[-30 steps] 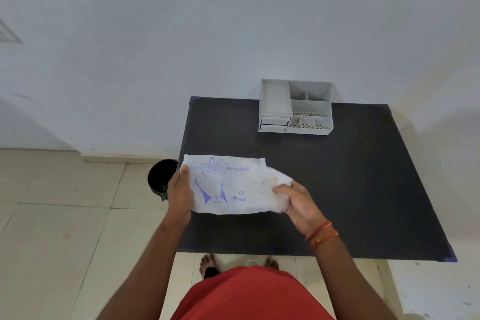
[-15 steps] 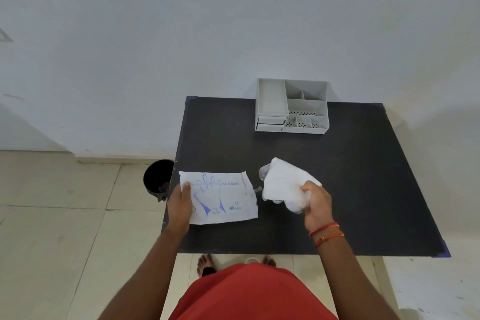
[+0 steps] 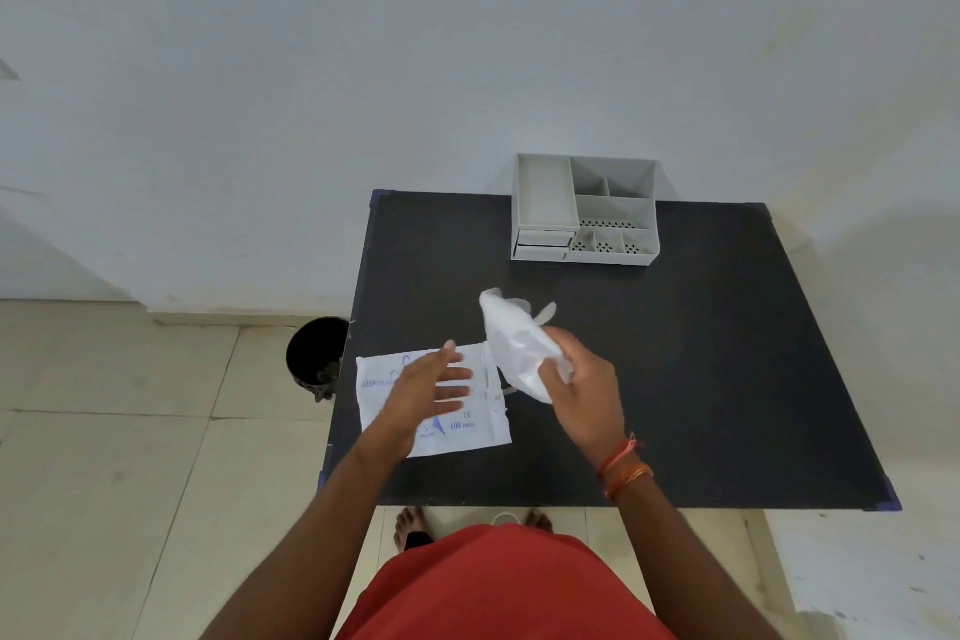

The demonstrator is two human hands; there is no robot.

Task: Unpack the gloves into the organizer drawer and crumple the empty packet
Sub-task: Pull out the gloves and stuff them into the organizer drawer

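A bundle of clear white gloves (image 3: 511,338) is gripped in my right hand (image 3: 584,387), lifted above the middle of the black table (image 3: 675,353). The flat white packet (image 3: 467,424) with blue print lies on the table near its front left. Above the packet hovers my left hand (image 3: 428,392), fingers spread, holding nothing. A grey organizer (image 3: 584,211) with open compartments and small closed drawers at its front left stands at the table's far edge, well beyond both hands.
A black bin (image 3: 317,359) stands on the tiled floor just left of the table. A white wall rises behind the table. My bare feet show under the near table edge.
My right hand has raised the glove bundle and moved it left and farther away. My left hand let go of the packet's left edge and now hovers over it with fingers spread.
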